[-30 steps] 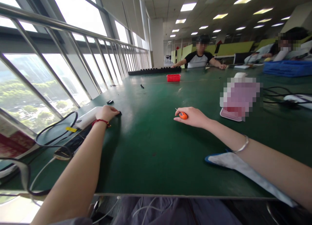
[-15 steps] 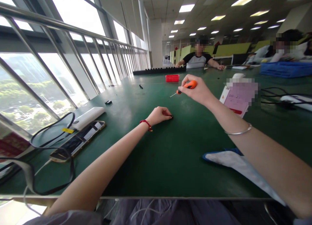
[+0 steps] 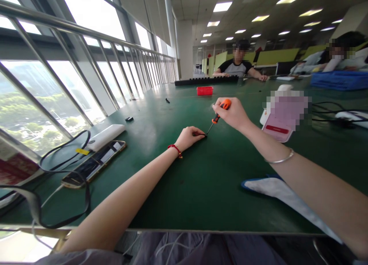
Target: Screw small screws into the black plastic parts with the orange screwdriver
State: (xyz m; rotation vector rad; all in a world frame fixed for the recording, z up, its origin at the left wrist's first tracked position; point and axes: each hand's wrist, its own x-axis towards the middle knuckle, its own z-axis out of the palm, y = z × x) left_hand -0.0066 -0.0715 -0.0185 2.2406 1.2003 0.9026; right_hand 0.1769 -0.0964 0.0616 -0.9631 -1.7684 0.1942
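Note:
My right hand is closed around an orange and black screwdriver, whose shaft slants down and to the left. The screwdriver's tip meets a small black part on the green table. Thumb and fingers of my left hand pinch that part against the tabletop; most of it is hidden by the fingertips, so its kind does not show. Farther off stands a small red box. Two small black pieces, one nearer and one farther, lie left of my hands.
On the left are a white power bank, a phone and looped cables. A pinkish phone leans at right, above a white and blue cloth item. Beyond are a long black strip, a blue crate and two people.
My right hand has tilted the screwdriver steeper and lowered its tip onto the black part. My left hand keeps its pinch. The black strip at the far side has slid right.

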